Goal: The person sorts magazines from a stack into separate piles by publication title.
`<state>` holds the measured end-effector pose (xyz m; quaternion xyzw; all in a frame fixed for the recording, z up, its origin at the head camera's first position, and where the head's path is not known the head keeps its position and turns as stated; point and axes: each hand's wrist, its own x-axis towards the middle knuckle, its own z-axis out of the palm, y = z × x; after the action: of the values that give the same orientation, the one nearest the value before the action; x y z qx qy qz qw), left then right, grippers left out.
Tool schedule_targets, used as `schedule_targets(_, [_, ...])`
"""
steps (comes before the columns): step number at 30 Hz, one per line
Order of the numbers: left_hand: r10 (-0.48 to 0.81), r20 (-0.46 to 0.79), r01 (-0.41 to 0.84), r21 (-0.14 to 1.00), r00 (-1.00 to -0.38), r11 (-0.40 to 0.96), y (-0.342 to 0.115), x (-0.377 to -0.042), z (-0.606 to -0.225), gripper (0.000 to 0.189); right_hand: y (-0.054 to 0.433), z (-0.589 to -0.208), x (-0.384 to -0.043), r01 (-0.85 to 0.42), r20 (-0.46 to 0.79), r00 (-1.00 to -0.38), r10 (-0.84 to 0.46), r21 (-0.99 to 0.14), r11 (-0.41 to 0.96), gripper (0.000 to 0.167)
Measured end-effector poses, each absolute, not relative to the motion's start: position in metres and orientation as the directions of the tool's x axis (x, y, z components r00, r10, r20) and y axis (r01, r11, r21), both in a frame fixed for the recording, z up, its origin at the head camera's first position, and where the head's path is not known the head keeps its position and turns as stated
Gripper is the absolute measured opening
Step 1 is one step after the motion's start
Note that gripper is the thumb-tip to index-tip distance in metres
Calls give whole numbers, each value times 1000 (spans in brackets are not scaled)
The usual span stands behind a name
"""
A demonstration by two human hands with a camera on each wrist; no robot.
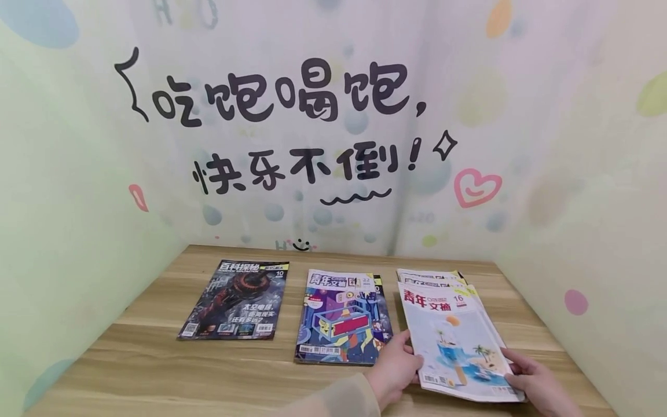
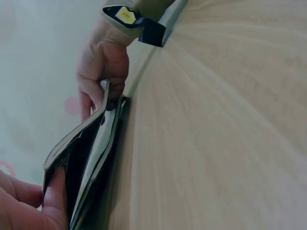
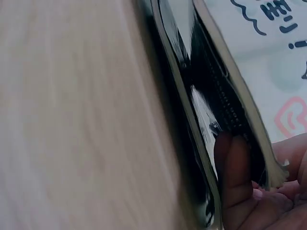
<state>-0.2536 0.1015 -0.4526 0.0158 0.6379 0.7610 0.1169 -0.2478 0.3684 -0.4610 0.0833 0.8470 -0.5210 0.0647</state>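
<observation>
My table (image 1: 130, 382) meets the back wall (image 1: 354, 229). Near its right edge, a gap parts the right pile (image 1: 429, 275) from the white magazine (image 1: 453, 341) lifted above. Strips of wood flank the middle pile (image 1: 339, 318); left lies the dark magazine (image 1: 234, 301). My left hand (image 1: 393, 368) and right hand (image 1: 539, 382) pinch the white magazine's opposite edges.

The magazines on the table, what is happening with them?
A person's left hand and right hand grip opposite edges of a white magazine with a beach cover, its near edge raised above other pale magazines at the right of the brown wooden table. In the middle, a purple-and-blue magazine lies on a dark one; a dark space-themed magazine lies farther left.
</observation>
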Motion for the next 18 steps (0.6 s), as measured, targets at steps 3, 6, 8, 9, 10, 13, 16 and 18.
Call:
schedule_targets(3, [243, -145, -182, 974, -959, -137, 111, -252, -452, 56, 380, -462, -247, 224, -211, -974, 82, -850, 476, 62])
schedule_targets(6, [291, -174, -212, 971, -941, -106, 116, -252, -452, 51, 392, -461, -245, 248, -237, -967, 89, -816, 523, 62])
schedule_targets(8, [306, -193, -225, 972, -932, -74, 117, -251, -452, 48, 398, -461, -244, 255, -248, -965, 91, -786, 563, 62])
schedule_targets(9, [304, -202, -231, 971, -931, -61, 118, -251, -452, 47, 401, -461, -243, 251, -249, -965, 84, -775, 579, 62])
schedule_targets(10, [306, -211, -238, 970, -928, -52, 118, -250, -452, 47, 403, -461, -243, 248, -249, -965, 81, -770, 588, 62])
schedule_targets(13, [295, -212, -228, 973, -932, -23, 118, -249, -453, 41, 407, -461, -242, 237, -233, -968, 88, -750, 618, 62])
schedule_targets(16, [289, -209, -217, 976, -934, 3, 116, -248, -452, 39, 409, -461, -243, 222, -212, -973, 96, -726, 651, 62])
schedule_targets(18, [286, -212, -216, 976, -934, 20, 113, -248, -450, 43, 410, -461, -243, 233, -216, -970, 109, -718, 656, 63])
